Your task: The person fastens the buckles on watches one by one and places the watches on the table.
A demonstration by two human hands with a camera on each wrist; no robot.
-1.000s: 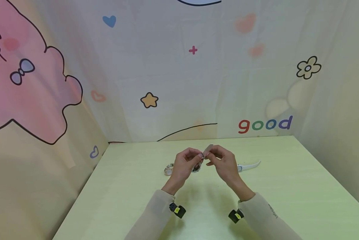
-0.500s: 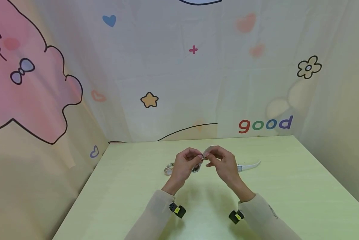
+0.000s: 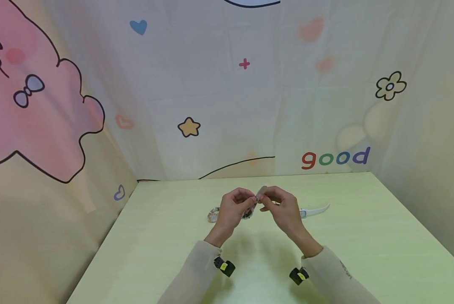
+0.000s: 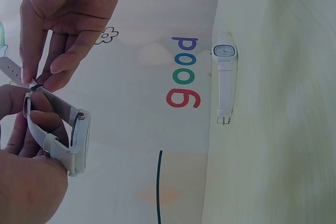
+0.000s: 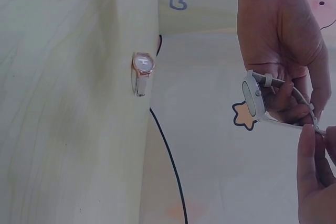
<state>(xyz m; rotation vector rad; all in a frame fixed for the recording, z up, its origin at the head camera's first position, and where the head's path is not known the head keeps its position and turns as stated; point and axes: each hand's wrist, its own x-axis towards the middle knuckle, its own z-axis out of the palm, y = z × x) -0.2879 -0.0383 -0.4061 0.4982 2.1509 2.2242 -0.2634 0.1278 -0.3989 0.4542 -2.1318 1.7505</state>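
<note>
Both hands hold a wristwatch (image 5: 253,98) with a pale strap, raised above the table. Its strap is bent into a loop, with the case hanging below the hands. My left hand (image 3: 231,211) pinches the strap at the buckle (image 4: 35,87), and some of its fingers are inside the loop. My right hand (image 3: 284,209) pinches the other strap end with thumb and forefinger, right beside the buckle. The holed strap tip (image 4: 10,71) sticks out past the buckle in the left wrist view. In the head view the fingers hide most of the watch.
A white watch (image 4: 224,77) lies stretched out on the table (image 3: 166,253), right of the hands and partly behind the right one. A rose-gold watch (image 5: 143,66) with a round dial rests on the left. A printed curtain (image 3: 219,84) hangs behind the table.
The strap tip above the right fingers tilted down half a second ago and now points up again. Both hands stay in nearly the same place, with small finger movements.
</note>
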